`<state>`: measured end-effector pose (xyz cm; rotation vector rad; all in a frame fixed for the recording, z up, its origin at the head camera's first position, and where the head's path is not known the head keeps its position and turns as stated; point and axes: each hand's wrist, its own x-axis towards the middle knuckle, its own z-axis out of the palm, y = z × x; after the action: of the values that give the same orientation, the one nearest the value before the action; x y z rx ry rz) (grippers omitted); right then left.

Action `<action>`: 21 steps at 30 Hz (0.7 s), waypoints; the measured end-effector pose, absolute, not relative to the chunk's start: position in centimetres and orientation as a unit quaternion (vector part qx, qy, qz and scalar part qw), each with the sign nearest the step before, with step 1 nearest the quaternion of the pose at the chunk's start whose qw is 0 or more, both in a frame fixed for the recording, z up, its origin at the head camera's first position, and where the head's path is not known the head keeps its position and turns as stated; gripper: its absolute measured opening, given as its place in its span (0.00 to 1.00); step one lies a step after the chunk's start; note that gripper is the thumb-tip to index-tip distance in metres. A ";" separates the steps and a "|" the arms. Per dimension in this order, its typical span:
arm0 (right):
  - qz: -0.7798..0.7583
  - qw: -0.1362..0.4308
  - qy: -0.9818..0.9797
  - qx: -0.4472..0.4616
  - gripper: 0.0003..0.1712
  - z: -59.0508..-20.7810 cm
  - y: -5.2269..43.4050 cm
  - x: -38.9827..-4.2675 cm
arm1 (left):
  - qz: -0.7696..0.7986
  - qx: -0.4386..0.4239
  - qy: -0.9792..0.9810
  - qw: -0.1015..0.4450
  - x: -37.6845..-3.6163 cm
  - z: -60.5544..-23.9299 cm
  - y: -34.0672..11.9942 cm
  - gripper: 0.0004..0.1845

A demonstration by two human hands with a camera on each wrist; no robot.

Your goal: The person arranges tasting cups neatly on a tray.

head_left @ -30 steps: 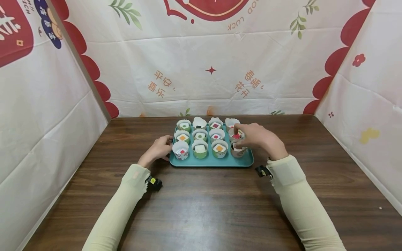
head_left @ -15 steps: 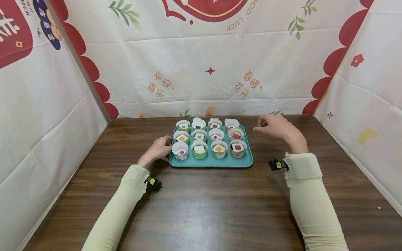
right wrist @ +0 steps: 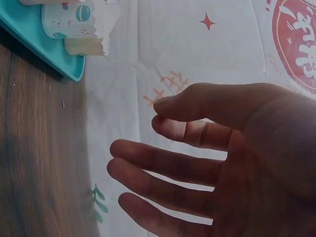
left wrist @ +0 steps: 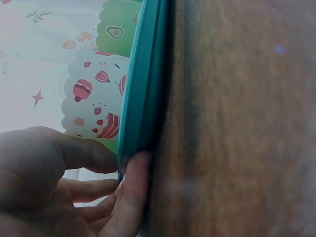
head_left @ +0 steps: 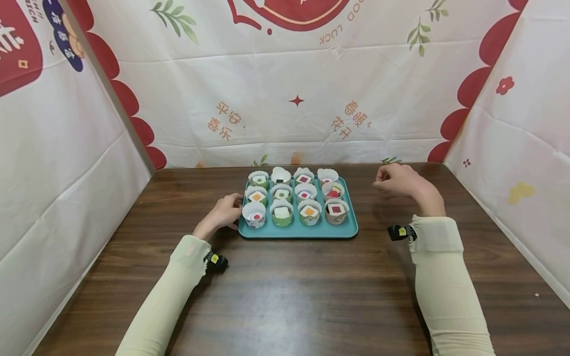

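A teal tray (head_left: 297, 231) stands mid-table with several paper cups in three rows, each with a small coloured piece inside. The front right cup (head_left: 336, 211) holds a piece with a red square top. My left hand (head_left: 226, 211) holds the tray's left rim. In the left wrist view the thumb and fingers (left wrist: 134, 180) of the left hand (left wrist: 118, 168) pinch the tray's teal edge (left wrist: 143, 89). My right hand (head_left: 395, 180) hovers to the right of the tray, apart from it. This right hand (right wrist: 148, 133) is loosely curled with nothing in it.
The brown wooden table (head_left: 294, 296) is boxed in by printed white-and-red cloth walls (head_left: 294, 99) at the back and on both sides. A tray corner (right wrist: 54, 57) and a patterned cup (right wrist: 79, 19) show in the right wrist view.
My right hand has lifted off the front right cup and drawn away to the right of the tray. That cup now shows its red-topped piece. The left hand has stayed put.
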<state>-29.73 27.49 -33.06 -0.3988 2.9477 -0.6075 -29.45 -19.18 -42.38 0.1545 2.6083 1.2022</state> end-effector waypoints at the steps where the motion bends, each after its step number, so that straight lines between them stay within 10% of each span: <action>1: -0.200 0.054 0.969 -0.134 0.11 -33.0 27.5 -29.8 | 0.414 0.053 0.899 0.132 -29.4 -42.3 -19.2 0.29; 21: -0.202 0.070 0.969 -0.125 0.11 -33.3 26.5 -29.7 | 0.418 0.051 0.897 0.135 -29.2 -42.0 -19.1 0.28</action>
<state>-29.66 26.55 -33.27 -0.3755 2.9148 -0.6081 -29.19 -19.07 -42.01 0.1485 2.5984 1.2125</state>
